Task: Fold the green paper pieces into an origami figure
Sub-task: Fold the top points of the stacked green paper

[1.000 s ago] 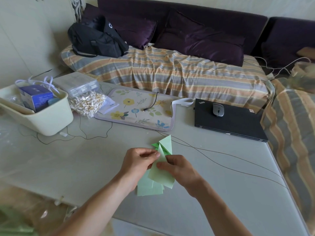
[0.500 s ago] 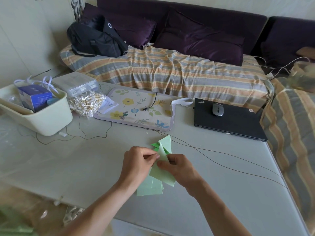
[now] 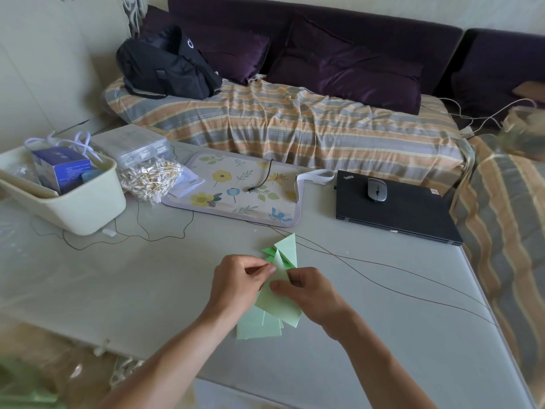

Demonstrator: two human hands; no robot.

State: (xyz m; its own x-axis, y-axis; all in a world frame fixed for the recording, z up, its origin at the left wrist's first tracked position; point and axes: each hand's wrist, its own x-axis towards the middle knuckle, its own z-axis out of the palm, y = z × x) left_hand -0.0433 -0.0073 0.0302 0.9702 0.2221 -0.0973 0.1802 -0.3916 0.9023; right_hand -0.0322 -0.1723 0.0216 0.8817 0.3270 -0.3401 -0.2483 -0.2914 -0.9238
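Observation:
Both hands hold a pale green folded paper piece (image 3: 277, 305) just above the grey table. My left hand (image 3: 239, 286) pinches its upper left edge between thumb and fingers. My right hand (image 3: 306, 293) pinches it from the right, thumb on top. Under the hands lie more pale green sheets (image 3: 256, 327) flat on the table. Behind the hands sit folded green pieces (image 3: 284, 250), a pale triangle over darker green points, partly hidden by my fingers.
A cream bin (image 3: 73, 199) with a blue box stands at the left. A bag of cotton swabs (image 3: 150, 180), a floral mat (image 3: 236, 190) and a black laptop (image 3: 395, 208) with a mouse (image 3: 377, 189) lie farther back. Thin cables (image 3: 383, 278) cross the table. Behind is a sofa.
The hands have worked the held paper slightly; my right thumb has slid left along it. The camera has shifted a little. The sheets on the table have stayed put.

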